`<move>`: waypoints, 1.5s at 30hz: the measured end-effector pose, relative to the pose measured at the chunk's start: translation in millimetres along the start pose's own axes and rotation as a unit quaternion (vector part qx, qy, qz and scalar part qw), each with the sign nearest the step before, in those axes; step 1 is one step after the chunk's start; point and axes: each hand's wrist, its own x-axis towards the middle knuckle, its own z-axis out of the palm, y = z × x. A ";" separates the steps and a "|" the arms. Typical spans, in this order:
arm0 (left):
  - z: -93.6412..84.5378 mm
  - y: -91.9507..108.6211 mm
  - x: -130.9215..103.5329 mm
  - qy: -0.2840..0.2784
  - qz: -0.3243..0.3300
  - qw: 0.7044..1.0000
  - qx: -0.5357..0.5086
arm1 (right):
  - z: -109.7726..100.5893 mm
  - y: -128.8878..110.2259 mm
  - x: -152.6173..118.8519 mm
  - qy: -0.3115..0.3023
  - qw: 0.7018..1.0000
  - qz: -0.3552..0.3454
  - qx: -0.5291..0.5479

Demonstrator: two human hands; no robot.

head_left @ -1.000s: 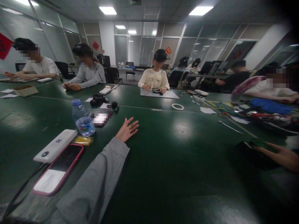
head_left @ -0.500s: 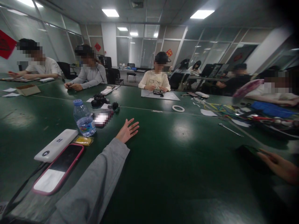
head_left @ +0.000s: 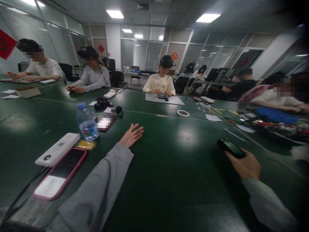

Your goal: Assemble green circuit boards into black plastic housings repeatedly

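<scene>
My left hand [head_left: 132, 135] lies on the green table [head_left: 164, 180], palm turned up to the side and fingers spread, holding nothing. In my right hand [head_left: 247, 163] is a black phone [head_left: 231, 148], gripped by its sides a little above the table; its dark glossy face reflects green. Left of my left forearm lie a pink-cased phone [head_left: 60, 174], a white power bank [head_left: 58, 149] with a strap, and a small yellow packet [head_left: 86, 145]. A water bottle [head_left: 87, 124] with a blue cap stands upright behind them.
Farther back are a black cable bundle [head_left: 103, 104], a white tape ring [head_left: 183, 113] and an open cardboard box [head_left: 28, 91]. A metal wrench-like tool [head_left: 235, 135] and a heap of coloured cables [head_left: 270, 122] lie to the right. Several people sit around the table.
My right hand has come in from the right edge with the black phone, moving left and slightly up in view. My left hand has stayed in place.
</scene>
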 end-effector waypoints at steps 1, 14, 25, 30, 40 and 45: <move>0.4 -0.1 0.2 0.003 0.000 1.000 0.003 | 18.6 -30.4 -10.0 -0.033 0.999 -0.013 -0.017; 3.2 -11.9 9.6 0.026 0.023 0.998 0.058 | 154.1 -320.3 -183.1 -0.225 0.931 -0.190 0.215; -0.1 -14.5 18.1 0.083 0.061 0.994 0.044 | 159.5 -317.1 -177.1 -0.246 0.897 -0.127 0.346; -3.0 -16.1 21.2 0.100 0.096 0.990 0.033 | 173.7 -310.1 -176.3 -0.365 0.831 0.013 0.419; 0.1 -14.5 17.2 0.080 0.123 0.988 0.041 | 171.7 -312.4 -174.9 -0.388 0.818 0.015 0.425; -1.8 -14.2 19.7 0.081 0.125 0.988 0.038 | 174.3 -312.4 -175.2 -0.376 0.813 0.002 0.446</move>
